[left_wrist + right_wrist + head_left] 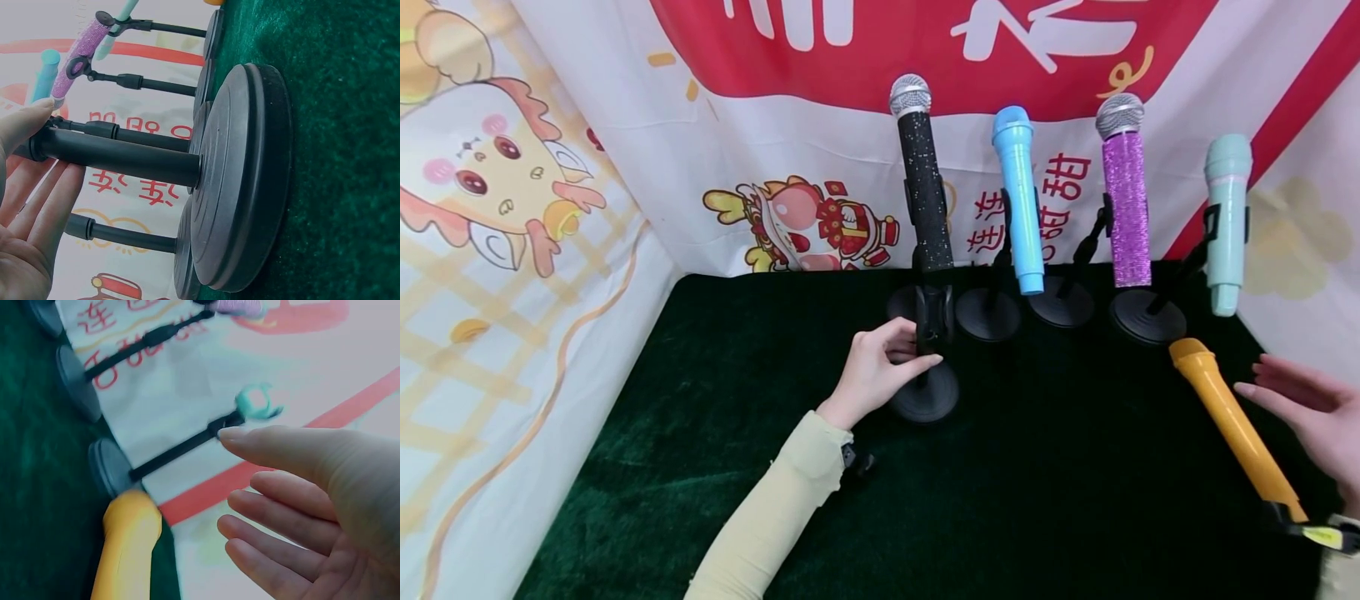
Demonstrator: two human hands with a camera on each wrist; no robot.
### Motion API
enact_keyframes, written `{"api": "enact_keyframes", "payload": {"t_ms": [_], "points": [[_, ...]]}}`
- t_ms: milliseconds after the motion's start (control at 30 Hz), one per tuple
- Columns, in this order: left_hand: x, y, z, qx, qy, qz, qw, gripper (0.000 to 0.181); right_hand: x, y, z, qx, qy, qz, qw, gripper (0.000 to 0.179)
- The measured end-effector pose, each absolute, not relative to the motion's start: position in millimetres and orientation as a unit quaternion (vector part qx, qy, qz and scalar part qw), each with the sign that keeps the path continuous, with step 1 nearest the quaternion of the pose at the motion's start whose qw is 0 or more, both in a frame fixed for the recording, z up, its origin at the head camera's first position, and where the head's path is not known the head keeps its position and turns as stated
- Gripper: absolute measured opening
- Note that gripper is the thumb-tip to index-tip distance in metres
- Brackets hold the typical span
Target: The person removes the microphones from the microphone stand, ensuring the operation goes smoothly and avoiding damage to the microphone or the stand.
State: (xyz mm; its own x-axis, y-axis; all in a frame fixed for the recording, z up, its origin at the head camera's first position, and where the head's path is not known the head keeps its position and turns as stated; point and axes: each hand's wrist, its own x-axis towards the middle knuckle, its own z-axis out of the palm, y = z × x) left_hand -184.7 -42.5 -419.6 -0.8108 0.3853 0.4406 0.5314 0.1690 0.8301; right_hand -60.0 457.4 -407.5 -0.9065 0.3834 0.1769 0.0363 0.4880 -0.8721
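Observation:
A black microphone stand (927, 398) with a round base stands on the green cloth, its clip holding no microphone. My left hand (877, 367) holds its pole just below the clip, thumb in front and fingers behind; the left wrist view shows the pole (119, 155) between them. On the right lies an orange-yellow microphone (1236, 421), slanting across the cloth with its head away from me. My right hand (1307, 408) hovers to the right of it, fingers extended and apart from it. In the right wrist view that palm (350, 531) holds nothing.
Behind, in a row of stands, are a black glittery microphone (925, 183), a blue one (1021, 200), a purple sparkly one (1126, 208) and a mint one (1227, 200). A printed cloth backdrop (685, 167) rises behind the green table cloth (715, 358).

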Motion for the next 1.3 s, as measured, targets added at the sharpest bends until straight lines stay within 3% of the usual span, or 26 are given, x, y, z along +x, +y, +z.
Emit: {"api": "enact_keyframes", "payload": {"t_ms": [300, 467, 767, 933, 1300], "points": [[-185, -43, -421, -0.304, -0.761, -0.569, 0.067, 0.020, -63, 425, -376, -0.089, -0.839, 0.485, 0.230, 0.049], [-185, -43, -421, -0.304, -0.760, -0.570, 0.069, 0.020, -67, 405, -358, -0.045, -0.830, 0.508, 0.227, 0.047], [-186, -42, -421, -0.300, -0.762, -0.570, 0.065, 0.021, -78, 361, -333, -0.023, -0.831, 0.539, 0.134, 0.049], [-185, -43, -420, -0.296, -0.765, -0.569, 0.059, 0.021, -88, 329, -325, 0.043, -0.830, 0.549, 0.092, 0.048], [-184, -44, -419, -0.295, -0.765, -0.570, 0.059, 0.022, -124, 246, -347, 0.179, -0.790, 0.586, 0.021, 0.044]]}}
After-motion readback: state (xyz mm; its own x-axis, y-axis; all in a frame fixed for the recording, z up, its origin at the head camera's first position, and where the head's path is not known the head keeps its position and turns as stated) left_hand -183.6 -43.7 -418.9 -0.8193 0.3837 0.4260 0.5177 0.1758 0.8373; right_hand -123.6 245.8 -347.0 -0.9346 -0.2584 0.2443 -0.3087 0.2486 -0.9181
